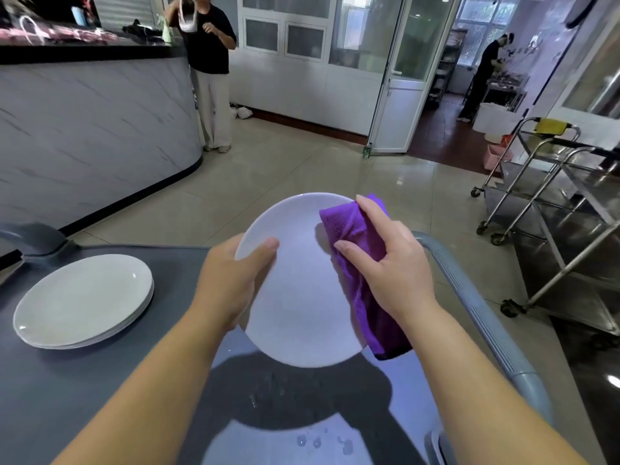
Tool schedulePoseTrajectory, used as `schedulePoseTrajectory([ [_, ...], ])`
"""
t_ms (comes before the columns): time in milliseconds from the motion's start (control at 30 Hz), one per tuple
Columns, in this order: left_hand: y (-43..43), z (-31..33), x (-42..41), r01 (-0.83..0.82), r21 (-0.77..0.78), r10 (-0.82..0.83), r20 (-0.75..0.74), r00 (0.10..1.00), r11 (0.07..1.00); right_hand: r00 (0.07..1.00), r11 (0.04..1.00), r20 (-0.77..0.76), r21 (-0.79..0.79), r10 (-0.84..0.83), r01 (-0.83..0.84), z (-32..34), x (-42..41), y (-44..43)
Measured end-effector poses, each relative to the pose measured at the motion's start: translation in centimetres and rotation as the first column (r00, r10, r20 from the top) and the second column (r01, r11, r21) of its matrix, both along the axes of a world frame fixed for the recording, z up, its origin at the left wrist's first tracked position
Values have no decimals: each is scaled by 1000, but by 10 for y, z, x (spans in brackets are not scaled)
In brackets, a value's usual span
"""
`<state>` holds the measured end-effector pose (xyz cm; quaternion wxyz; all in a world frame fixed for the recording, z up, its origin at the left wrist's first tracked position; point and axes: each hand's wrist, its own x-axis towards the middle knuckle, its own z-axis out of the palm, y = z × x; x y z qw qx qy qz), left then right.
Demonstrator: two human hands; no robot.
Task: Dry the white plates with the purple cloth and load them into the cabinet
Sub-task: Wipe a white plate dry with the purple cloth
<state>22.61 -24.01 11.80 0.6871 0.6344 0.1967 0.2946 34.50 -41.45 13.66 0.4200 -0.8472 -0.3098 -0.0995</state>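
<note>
I hold a white plate [298, 290] up over a grey cart top [77, 380]. My left hand [228, 283] grips the plate's left rim, thumb on its face. My right hand [392, 263] holds the folded purple cloth [352, 236] against the plate's right side; the cloth hangs down past the lower rim. A short stack of white plates [84, 300] lies on the cart at the left. No cabinet is in view.
Water drops [322, 441] lie on the cart near me. The cart's grey handle rail [469, 297] curves on the right. Steel trolleys [553, 209] stand at the right. A marble counter [94, 129] is at the left, with a person [211, 62] beside it. Another person [483, 75] stands beyond an open doorway.
</note>
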Motion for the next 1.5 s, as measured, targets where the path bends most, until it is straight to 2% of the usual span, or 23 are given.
schedulePoseTrajectory([
  [67,-4,-2,5,-135,42,135,14,991,990,997,994,4,78,-80,79,-5,-6,4],
  [167,-22,-6,4,-188,-43,191,88,978,981,950,874,-246,397,-191,279,-32,-22,15],
  [233,-30,-12,4,-180,-133,194,101,976,974,922,827,-340,453,-186,334,-49,-30,19],
  [333,-23,-16,-2,-19,-136,24,38,999,991,941,873,-289,396,-174,283,-43,-20,12],
  [400,-11,-11,-7,171,-131,-171,16,985,976,965,934,-233,306,-117,187,-26,-6,2],
  [433,-8,-7,-6,206,-115,-208,-7,978,972,979,963,-189,240,-80,125,-18,-1,-1],
  [500,-8,-5,1,93,-70,-97,-57,994,993,994,988,-95,141,-47,60,-7,3,-2],
  [600,-18,-8,11,-121,-55,120,-24,992,991,985,961,-56,216,-162,170,-8,-1,3],
  [700,-42,-11,13,-183,-115,192,72,979,976,944,851,-239,423,-226,311,-28,-11,11],
  [767,-52,-15,12,-131,-162,145,75,987,978,920,809,-333,472,-206,352,-46,-20,12],
  [933,-22,-12,8,206,-197,-196,67,978,959,957,904,-252,360,-144,231,-37,-2,-5],
  [1000,-16,-5,11,185,-153,-180,49,982,971,982,960,-149,237,-119,153,-23,5,-8],
  [1067,-18,1,19,25,-141,-18,51,999,990,991,976,-70,178,-117,128,-12,6,-7],
  [1167,-30,0,26,-132,-136,149,118,982,982,980,938,-58,284,-189,198,-13,4,-2],
  [1233,-44,-3,27,-168,-138,187,135,973,976,961,872,-182,409,-210,268,-24,-2,4],
  [1300,-54,-6,25,-104,-230,137,130,982,968,926,832,-313,440,-210,338,-39,-9,6],
  [1333,-53,-8,23,-42,-258,73,113,991,965,920,840,-331,419,-212,344,-43,-10,4],
  [1433,-32,-8,20,177,-228,-167,61,984,957,947,898,-263,347,-183,270,-36,2,-10],
  [1500,-22,-5,21,213,-148,-212,22,977,966,977,956,-166,237,-133,171,-22,12,-18],
])
